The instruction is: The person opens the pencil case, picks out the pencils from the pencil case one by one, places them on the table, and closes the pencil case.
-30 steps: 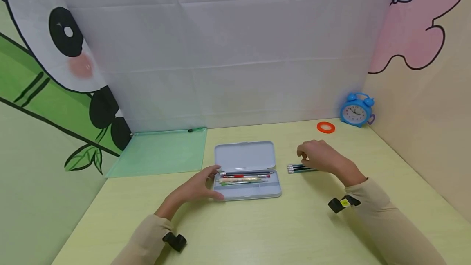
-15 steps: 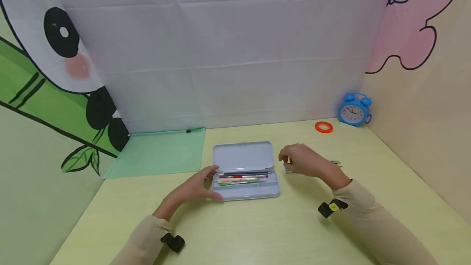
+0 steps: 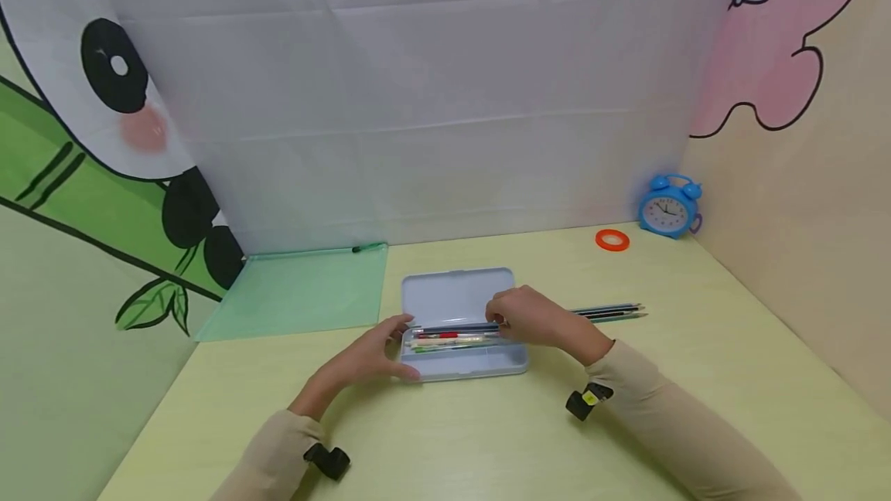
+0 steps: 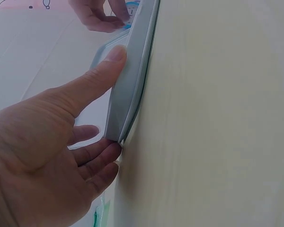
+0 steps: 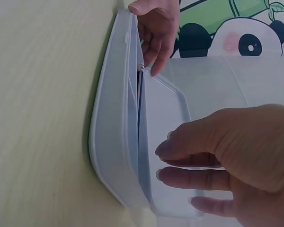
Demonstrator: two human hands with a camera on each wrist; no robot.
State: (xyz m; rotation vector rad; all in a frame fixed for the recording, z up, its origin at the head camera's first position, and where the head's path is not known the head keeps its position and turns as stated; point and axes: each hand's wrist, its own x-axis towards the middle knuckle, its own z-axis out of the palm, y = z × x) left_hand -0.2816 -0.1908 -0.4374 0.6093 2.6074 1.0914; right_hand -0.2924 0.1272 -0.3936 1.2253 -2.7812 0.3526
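Note:
A pale grey-blue pencil case [image 3: 462, 368] lies on the table with its lid up and back. Several pens and pencils [image 3: 445, 336] lie in its rear compartment, their right ends hidden by my right hand. My left hand [image 3: 363, 356] holds the case's left end; in the left wrist view, the thumb is on the front rim and the fingers sit round the end. Over the case's right end is my right hand [image 3: 534, 318]. The right wrist view shows its thumb [image 5: 180, 142] and fingers bent and slightly apart, with nothing visible between them.
Several dark pencils [image 3: 612, 311] lie on the table just right of the case, partly behind my right hand. A green zip pouch [image 3: 306, 296] lies at the back left. At the back right are a red-orange ring [image 3: 601, 241] and a blue alarm clock [image 3: 664, 213].
My right hand has moved left from above the loose pencils to the case's right end, uncovering their pointed ends. The left hand keeps its place on the case.

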